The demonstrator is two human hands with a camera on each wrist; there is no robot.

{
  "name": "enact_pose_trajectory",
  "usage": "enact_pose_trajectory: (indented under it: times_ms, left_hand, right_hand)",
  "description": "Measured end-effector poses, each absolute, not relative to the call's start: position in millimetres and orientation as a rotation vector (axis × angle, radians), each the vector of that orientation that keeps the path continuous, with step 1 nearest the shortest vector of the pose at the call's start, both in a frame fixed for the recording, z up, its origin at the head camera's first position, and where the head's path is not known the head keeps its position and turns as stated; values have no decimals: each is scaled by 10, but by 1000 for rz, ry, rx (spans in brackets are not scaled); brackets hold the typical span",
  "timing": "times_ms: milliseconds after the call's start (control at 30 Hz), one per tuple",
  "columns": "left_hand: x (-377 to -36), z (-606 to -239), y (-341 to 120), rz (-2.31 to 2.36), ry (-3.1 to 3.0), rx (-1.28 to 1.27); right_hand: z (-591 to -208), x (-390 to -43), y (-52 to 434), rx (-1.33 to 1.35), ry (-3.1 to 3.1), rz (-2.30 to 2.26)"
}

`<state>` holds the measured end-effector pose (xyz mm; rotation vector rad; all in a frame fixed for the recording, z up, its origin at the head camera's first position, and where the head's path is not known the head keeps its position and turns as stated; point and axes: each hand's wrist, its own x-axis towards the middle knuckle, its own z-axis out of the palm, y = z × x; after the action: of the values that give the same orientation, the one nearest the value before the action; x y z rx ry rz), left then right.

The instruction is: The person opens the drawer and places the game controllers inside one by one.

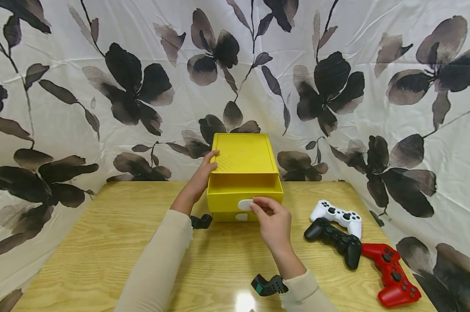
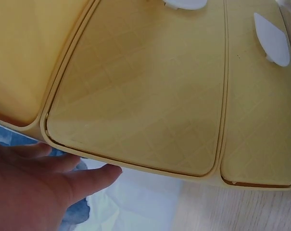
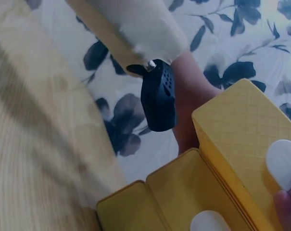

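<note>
A yellow two-drawer box (image 1: 243,156) stands at the back middle of the wooden table (image 1: 102,242). Its upper drawer (image 1: 243,190) is pulled partly out. My right hand (image 1: 255,204) pinches that drawer's white oval handle (image 1: 243,204); in the right wrist view the handle (image 3: 284,161) shows with a fingertip (image 3: 287,209) at it. A second white handle (image 1: 241,216) sits on the lower drawer, which is closed. My left hand (image 1: 208,165) rests with fairly straight fingers against the box's upper left edge. The left wrist view shows that hand (image 2: 44,187) beside the box's ribbed side (image 2: 135,96).
To the right of the box lie three game controllers: white (image 1: 336,214), black (image 1: 334,238) and red (image 1: 391,273) near the table's right edge. A floral cloth (image 1: 102,86) hangs behind and around the table.
</note>
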<state>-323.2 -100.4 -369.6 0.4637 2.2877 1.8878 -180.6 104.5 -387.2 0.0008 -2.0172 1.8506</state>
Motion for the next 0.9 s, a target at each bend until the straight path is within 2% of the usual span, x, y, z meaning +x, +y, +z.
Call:
enact_pose_trajectory:
  times_ms: [200,500,900]
  left_hand:
    - [-3221,-3687,-1008,1892,2268,482]
    - [-2983,-3397,-995,1879,2236,485]
    - [-3067,-3480,-1001,1875,2244,483]
  right_hand:
    - [-3745,-1666,1018,17,-2020,1837]
    - [-3942,-1711,1055,90,-1969,1855]
    - [-3946,-1667,1056,116,-1959,1862]
